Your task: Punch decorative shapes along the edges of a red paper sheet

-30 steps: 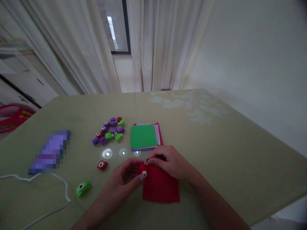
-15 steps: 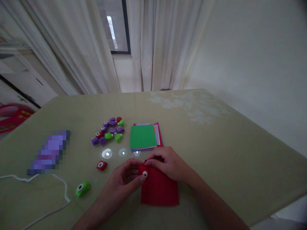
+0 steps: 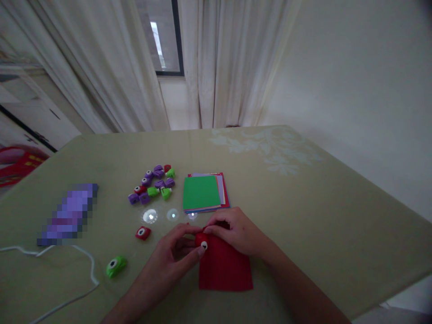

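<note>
In the head view, the left hand reaches in from the near left, thumb and fingers gripping a red punch at the red sheet's far-left corner on the tabletop. The right hand, knuckles raised, pinches the sheet's far edge. Yellow marks on a red item at far left are too blurred to read.

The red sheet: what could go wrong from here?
The red sheet might slip or crease: its near edge lies free while the right hand holds the far end. The red punch, in the left hand, sits close to the right hand, so a finger could perhaps get pinched.
</note>
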`<state>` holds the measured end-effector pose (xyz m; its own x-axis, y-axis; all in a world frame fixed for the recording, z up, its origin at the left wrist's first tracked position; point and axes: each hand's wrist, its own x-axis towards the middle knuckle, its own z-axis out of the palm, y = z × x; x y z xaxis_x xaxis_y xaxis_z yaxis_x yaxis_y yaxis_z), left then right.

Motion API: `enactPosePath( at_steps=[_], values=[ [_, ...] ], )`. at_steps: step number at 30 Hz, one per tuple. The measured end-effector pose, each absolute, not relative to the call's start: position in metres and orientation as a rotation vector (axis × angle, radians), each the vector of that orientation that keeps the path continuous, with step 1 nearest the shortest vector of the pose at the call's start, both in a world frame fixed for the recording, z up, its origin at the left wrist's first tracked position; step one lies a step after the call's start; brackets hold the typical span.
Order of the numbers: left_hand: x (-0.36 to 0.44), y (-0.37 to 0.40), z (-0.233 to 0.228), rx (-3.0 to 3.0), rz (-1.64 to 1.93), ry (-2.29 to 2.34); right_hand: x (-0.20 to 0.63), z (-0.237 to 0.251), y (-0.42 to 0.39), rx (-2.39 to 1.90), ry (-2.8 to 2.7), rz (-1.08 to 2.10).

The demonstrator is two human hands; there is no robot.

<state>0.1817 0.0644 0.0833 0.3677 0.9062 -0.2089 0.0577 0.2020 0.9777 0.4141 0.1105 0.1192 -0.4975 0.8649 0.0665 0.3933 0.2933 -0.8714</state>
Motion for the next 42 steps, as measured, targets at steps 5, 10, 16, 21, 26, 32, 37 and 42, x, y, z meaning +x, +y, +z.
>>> enactPosePath(
  at_steps=[5,10,16,21,26,32,37,42],
  values=[
    [0.182,0.064,0.089,1.489,0.732,1.191,0.412,0.109,0.113,-1.169,-2.054,1.154],
    [0.184,0.065,0.093,1.749,0.703,1.264,0.41,0.099,0.115,-1.192,-2.076,1.154],
    [0.182,0.065,0.088,1.729,0.788,1.241,0.408,0.1,0.115,-1.215,-2.182,1.007],
    [0.18,0.067,0.083,1.717,0.795,1.213,0.41,0.105,0.115,-1.257,-2.176,0.948],
    [0.18,0.067,0.086,1.767,0.737,1.202,0.412,0.105,0.117,-1.295,-2.179,0.969],
    [0.179,0.068,0.084,1.761,0.734,1.202,0.412,0.103,0.117,-1.296,-2.141,1.056],
    [0.179,0.068,0.082,1.779,0.74,1.192,0.413,0.102,0.117,-1.291,-2.123,1.068],
    [0.18,0.068,0.083,1.785,0.736,1.192,0.413,0.101,0.117,-1.277,-2.112,1.058]
  ],
)
